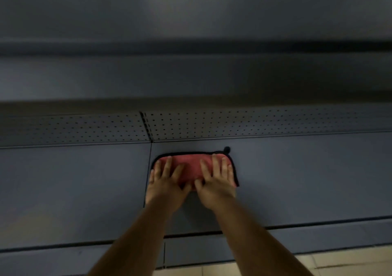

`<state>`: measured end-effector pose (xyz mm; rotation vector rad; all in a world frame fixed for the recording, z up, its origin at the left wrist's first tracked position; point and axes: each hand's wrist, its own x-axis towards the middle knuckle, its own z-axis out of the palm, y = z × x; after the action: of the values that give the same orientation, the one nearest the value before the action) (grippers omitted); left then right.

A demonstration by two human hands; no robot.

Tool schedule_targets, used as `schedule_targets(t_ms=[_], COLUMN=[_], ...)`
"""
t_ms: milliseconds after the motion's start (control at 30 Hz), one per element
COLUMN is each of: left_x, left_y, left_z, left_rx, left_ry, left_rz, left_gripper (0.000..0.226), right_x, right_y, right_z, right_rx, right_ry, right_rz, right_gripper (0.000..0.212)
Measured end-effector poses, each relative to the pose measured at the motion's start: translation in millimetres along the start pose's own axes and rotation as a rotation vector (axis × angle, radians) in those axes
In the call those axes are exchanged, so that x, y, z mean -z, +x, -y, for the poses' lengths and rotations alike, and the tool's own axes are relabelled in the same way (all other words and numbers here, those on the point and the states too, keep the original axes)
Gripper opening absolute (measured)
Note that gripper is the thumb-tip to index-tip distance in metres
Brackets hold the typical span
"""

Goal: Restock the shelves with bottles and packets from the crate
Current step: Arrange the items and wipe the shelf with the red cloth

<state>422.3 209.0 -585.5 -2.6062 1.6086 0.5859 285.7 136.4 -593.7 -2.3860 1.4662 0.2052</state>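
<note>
A folded red cloth (191, 165) with a black edge and a small black loop lies flat on the dark grey bottom shelf (297, 180). My left hand (165, 182) presses on its left half with spread, straight fingers. My right hand (216, 182) presses on its right half the same way. Both forearms reach in from the bottom of the view. No crate, bottle or packet is in view.
A perforated back panel (254, 125) rises behind the shelf, with a vertical seam (146, 125) left of the cloth. Another dark shelf (191, 46) runs above. The shelf's front lip (297, 239) meets pale floor tiles (339, 263) at the bottom right.
</note>
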Motion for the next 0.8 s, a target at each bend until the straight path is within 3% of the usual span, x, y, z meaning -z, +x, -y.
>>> schedule_targets(t_ms=[233,367,533,700,800], left_x=[9.9,13.1,2.0,-12.0,-21.0], left_y=[-38.1,-61.0,-77.9,-88.5,-95.4], left_z=[156.6,195.2,170.7,105.8,78.5], left_rx=[0.089,0.109,0.031,-0.089,-0.111], left_ry=[0.027,0.041,0.012,-0.043,-0.021], left_rz=[-0.050,-0.042,-0.044,-0.048,-0.028], left_gripper=[0.078,0.091,0.098,0.096,0.078], right_x=[-35.0,-49.5,-49.0,-41.3,-39.3], right_y=[-24.9,-44.6,-61.2,-87.1,-101.8], right_z=[145.0,185.8,157.0,90.6,70.1], right_rx=[0.122,0.147,0.126,-0.038,-0.099], right_ry=[0.052,0.086,0.076,0.025,-0.008], right_rz=[0.035,0.032,-0.006,-0.051,-0.078], right_gripper=[0.062,0.062,0.075,0.082,0.087])
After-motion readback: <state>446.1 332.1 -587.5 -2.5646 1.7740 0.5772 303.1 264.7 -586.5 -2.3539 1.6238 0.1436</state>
